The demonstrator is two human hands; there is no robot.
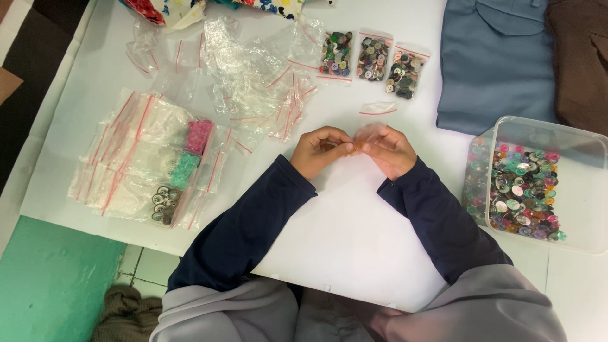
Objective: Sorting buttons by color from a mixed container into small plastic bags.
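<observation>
My left hand [318,151] and my right hand [391,150] meet over the white table [354,228]. Together they pinch a small clear zip bag [366,134] with something orange inside, between the fingertips. Both arms wear dark blue sleeves. A clear plastic box [573,190] of mixed coloured buttons [522,196] stands to the right of my right hand. An empty small zip bag [378,109] lies just beyond my hands.
Three filled button bags [370,60] lie at the back centre. A heap of empty clear bags [253,79] lies at the back left. Sorted bags with pink, green and grey buttons [174,171] lie on the left. Folded blue cloth [494,57] and brown cloth [579,57] lie at the back right.
</observation>
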